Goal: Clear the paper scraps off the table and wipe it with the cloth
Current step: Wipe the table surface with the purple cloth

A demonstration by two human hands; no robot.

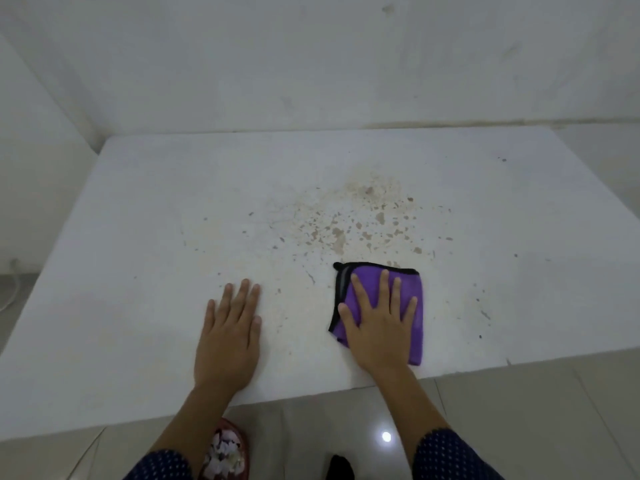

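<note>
Your right hand lies flat on the folded purple microfibre cloth with black edging, fingers straight and spread wide, pressing it onto the white stained surface near the front edge, right of centre. Your left hand rests palm-down on the bare surface to the left of the cloth and apart from it, fingers straight and close together, holding nothing. Just beyond the cloth, a patch of brown spots and speckles marks the middle of the surface. Below the front edge, on the pale tiled floor, stands a round reddish container holding what look like pale paper scraps. Your dark blue dotted sleeves show at the bottom of the view.
</note>
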